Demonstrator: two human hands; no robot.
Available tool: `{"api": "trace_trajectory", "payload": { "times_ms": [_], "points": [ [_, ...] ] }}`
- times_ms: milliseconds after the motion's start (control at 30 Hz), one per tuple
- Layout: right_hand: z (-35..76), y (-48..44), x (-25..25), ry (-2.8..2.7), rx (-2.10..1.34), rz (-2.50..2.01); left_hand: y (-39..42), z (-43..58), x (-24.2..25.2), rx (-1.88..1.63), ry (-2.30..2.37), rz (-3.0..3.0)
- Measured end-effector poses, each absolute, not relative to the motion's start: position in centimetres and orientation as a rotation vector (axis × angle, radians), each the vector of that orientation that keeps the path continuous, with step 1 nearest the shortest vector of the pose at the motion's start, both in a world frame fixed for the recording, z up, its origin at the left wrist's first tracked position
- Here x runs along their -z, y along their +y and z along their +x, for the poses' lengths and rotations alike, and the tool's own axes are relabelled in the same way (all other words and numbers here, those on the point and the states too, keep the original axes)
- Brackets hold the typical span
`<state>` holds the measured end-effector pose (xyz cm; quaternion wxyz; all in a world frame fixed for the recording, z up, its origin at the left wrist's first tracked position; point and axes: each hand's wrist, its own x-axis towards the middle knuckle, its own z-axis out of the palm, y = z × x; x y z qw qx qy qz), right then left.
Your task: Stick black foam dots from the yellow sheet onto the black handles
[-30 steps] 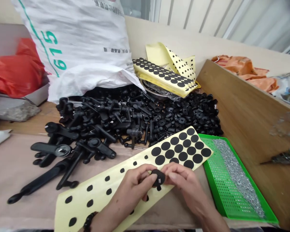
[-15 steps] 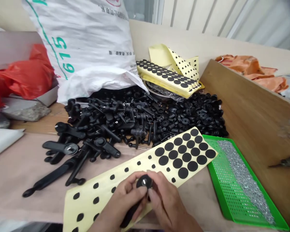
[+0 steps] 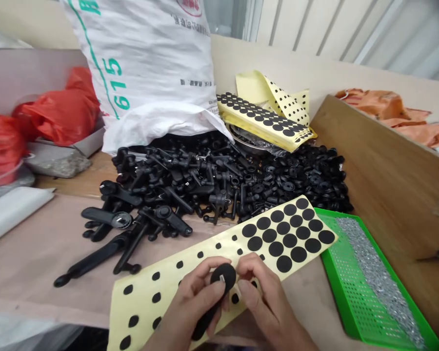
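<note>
Red plastic bag (image 3: 62,109), well left of and beyond both hands. White woven sack (image 3: 142,58), beyond the left hand, slumped against a heap of black plastic parts (image 3: 223,180), just beyond both hands. Left hand (image 3: 192,304) closed around the black lever handle (image 3: 214,304), long axis slanting, grip end lower left, round head upper right, held just above a yellow backing sheet of black adhesive dots (image 3: 281,239). Right hand (image 3: 265,300), fingertips against the head, close beside the left. Green perforated tray (image 3: 346,287), right of the right hand, holding a band of small silvery metal pieces (image 3: 376,278).
</note>
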<state>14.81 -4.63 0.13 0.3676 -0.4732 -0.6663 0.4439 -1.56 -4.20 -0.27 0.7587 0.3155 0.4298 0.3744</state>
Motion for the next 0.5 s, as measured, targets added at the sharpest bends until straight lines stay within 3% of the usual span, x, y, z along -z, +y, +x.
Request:
{"api": "trace_trajectory", "payload": {
  "times_ms": [167,300,500],
  "points": [
    [14.97,-4.24,-0.11,-1.722,-1.2,-1.232,-4.62,-1.62,0.17,-0.872,1.116,1.071],
    [15.01,-3.87,-0.07,-1.395,-1.381,-1.148,-4.37,-1.68,0.22,-0.773,0.867,0.644],
    [14.42,-4.5,-0.17,-1.643,-1.368,-1.214,-4.41,-1.32,0.69,-0.887,0.794,0.443]
  ]
}}
